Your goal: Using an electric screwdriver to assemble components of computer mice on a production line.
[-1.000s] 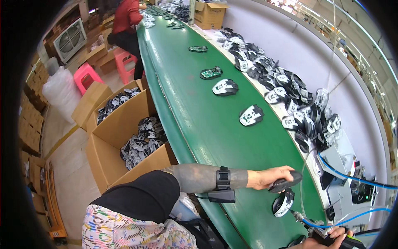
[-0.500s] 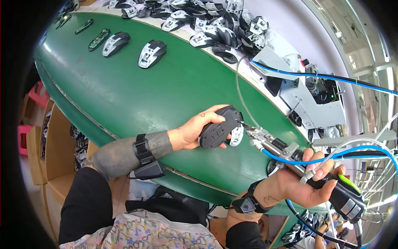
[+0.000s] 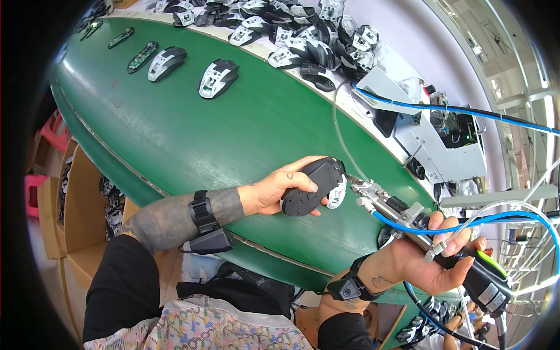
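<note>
My left hand [image 3: 275,191] is closed around a black computer mouse [image 3: 312,185], with the thumb across its underside. That underside faces up toward me, and a white shell part shows at the mouse's right edge. My right hand [image 3: 426,265] grips a powered screwdriver [image 3: 399,210] with a metal feeder nose, a black body and a yellow-green stripe. Its thin bit points left and meets the upper right end of the mouse; whether a screw is in there is too small to see. A blue hose [image 3: 466,226] runs off the tool.
On the green conveyor belt [image 3: 175,128] lie two half-assembled mice [image 3: 218,79] and several circuit boards [image 3: 143,56]. Many mouse shells [image 3: 303,46] are heaped along the far ledge. A white screw-feeding machine [image 3: 431,134] stands at right, joined by a clear tube. Cardboard boxes [image 3: 87,204] stand lower left.
The mouse in my left hand has shifted slightly down and right, with the screwdriver still at its end. Mice and boards on the belt have moved a little to the right.
</note>
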